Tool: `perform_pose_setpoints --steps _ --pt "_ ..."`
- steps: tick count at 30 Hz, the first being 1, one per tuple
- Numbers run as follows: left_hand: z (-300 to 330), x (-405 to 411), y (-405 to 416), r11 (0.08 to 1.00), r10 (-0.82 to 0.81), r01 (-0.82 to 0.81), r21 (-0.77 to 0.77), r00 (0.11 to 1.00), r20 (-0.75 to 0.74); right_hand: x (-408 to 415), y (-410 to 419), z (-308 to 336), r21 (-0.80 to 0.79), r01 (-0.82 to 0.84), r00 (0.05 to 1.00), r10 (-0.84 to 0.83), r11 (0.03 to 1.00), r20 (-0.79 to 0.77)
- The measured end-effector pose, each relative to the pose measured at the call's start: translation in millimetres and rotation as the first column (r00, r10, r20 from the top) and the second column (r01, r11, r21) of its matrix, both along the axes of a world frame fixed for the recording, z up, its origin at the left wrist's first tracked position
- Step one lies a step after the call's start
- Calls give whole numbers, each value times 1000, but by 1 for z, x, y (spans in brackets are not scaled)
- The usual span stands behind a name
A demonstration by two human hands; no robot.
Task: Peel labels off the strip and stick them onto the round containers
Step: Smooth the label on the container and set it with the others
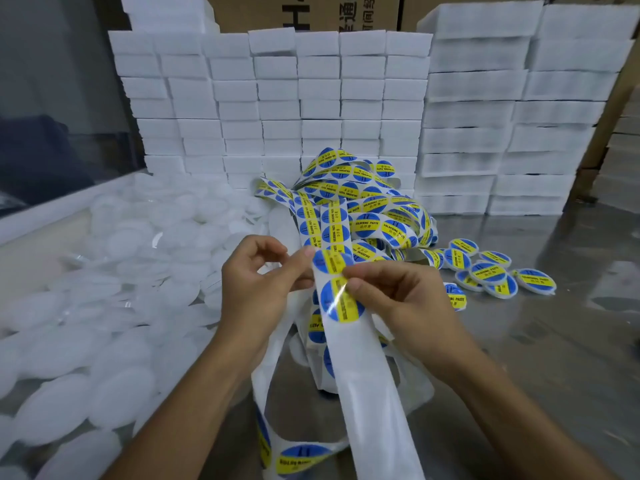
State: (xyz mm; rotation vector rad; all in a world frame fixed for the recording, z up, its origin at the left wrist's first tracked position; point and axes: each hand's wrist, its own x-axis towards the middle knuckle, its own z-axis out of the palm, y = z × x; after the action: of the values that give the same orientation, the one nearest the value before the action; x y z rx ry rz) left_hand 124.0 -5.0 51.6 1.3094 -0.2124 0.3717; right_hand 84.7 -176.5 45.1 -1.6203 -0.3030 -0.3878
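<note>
A white backing strip [367,382] carrying round blue-and-yellow labels runs from a tangled heap [363,209] down toward me. My left hand [256,282] pinches the strip's left edge beside one label. My right hand [401,292] pinches the upper right edge of the lower label [341,303], which lies mostly on the strip. A pile of plain white round containers [114,289] lies at the left. Several labelled containers [491,268] sit on the metal table at the right.
Stacks of white boxes [277,109] form a wall behind the heap, with taller stacks [512,116] at the right and brown cartons behind them. The metal table surface [554,358] is bare at the right front. A white frame edge [52,209] borders the container pile.
</note>
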Motion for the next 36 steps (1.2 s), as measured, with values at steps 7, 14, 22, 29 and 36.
perform_pose_setpoints --steps 7,14,22,29,36 --pt "1 -11 -6 898 -373 399 185 914 -160 1 -5 1 25 -40 997 38 999 65" --pt "-2 -9 -6 896 -323 336 291 942 -93 2 1 -7 -118 122 982 -102 985 162" --pt "-3 -12 -10 901 -271 248 356 963 14 5 0 -11 -170 371 897 -304 913 322" --pt "-7 -8 -9 895 -186 158 418 982 27 5 -2 -4 -77 487 840 -443 870 313" --pt "-10 -4 -7 872 -102 46 487 991 90 6 -17 10 523 270 948 -129 809 -290"
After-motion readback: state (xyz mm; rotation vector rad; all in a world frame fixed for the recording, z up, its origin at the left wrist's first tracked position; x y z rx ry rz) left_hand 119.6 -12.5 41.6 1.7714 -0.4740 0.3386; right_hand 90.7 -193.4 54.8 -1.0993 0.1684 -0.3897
